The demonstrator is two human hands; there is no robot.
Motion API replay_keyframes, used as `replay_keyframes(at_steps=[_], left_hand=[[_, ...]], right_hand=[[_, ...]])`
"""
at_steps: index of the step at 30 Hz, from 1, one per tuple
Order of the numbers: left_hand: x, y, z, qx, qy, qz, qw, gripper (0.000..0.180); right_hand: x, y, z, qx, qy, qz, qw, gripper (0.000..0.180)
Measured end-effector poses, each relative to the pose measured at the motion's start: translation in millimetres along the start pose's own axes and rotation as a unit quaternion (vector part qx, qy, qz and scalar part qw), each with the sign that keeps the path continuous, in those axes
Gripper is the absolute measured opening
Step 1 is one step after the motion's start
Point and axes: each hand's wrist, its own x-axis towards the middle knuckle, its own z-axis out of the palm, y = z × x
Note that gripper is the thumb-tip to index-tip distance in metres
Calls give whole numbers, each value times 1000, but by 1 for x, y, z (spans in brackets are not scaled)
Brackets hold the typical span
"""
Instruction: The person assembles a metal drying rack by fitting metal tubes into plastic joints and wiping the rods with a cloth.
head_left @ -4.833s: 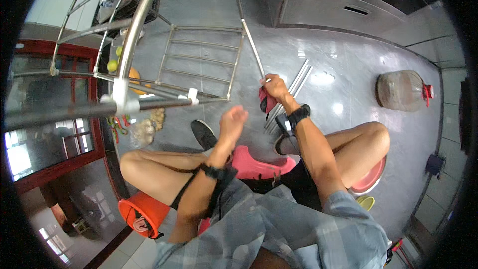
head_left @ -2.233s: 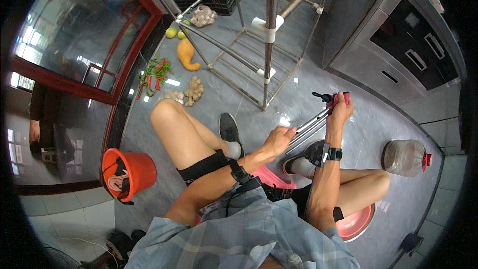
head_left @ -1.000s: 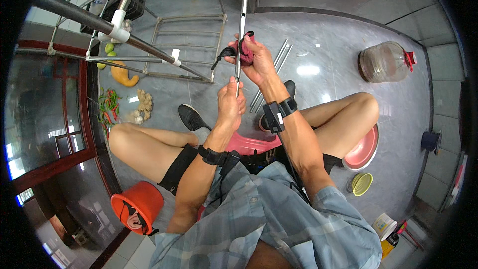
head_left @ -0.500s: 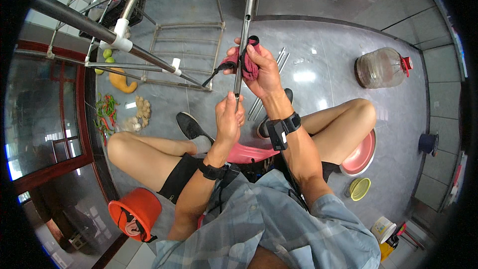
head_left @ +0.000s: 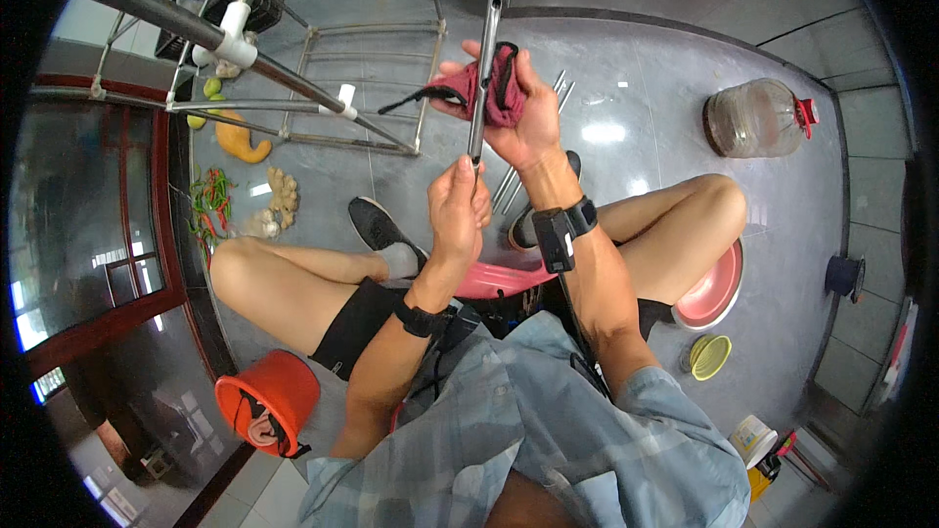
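Observation:
My left hand (head_left: 455, 210) is closed round the lower end of a shiny metal tube (head_left: 493, 15), which points up and away from me and has several round holes along it. Behind the tube's middle, my right hand (head_left: 531, 142) holds a dark red cloth (head_left: 505, 103) with black edging in its palm. Its fingers have loosened, thumb and fingertips apart. The tube crosses over the cloth and palm. One thin black-edged end of the cloth sticks out to the left. More thin metal tubes (head_left: 513, 176) lie on the floor beneath my right wrist.
At the upper left stands a metal tube rack (head_left: 362, 147) with white joints. Peppers (head_left: 208, 198), ginger (head_left: 283, 198) and a yellow squash (head_left: 241, 140) lie left. An orange bucket (head_left: 284, 386) stands lower left; a large clear jug (head_left: 748, 119) and pink basin (head_left: 712, 293) are right.
My right hand has loosened from round the tube, and the cloth has spread out in its palm. Tube and both hands sit slightly higher in view.

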Motion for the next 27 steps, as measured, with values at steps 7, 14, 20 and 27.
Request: replay_keyframes(at_steps=[7, 14, 20, 27], left_hand=[[-5, 4, 2, -60, -16, -38, 997, 41], [-1, -4, -3, -69, -31, -47, 996, 42], [29, 18, -42, 341, -19, 46, 939, 35], [81, 77, -18, 87, -43, 61, 993, 40]], right_hand=[[-2, 4, 5, 64, 19, 2, 998, 66], [-2, 3, -7, -139, 14, -1, 990, 41], [-10, -4, -9, -268, 97, -18, 958, 13], [-27, 19, -3, -374, 94, 67, 920, 20]])
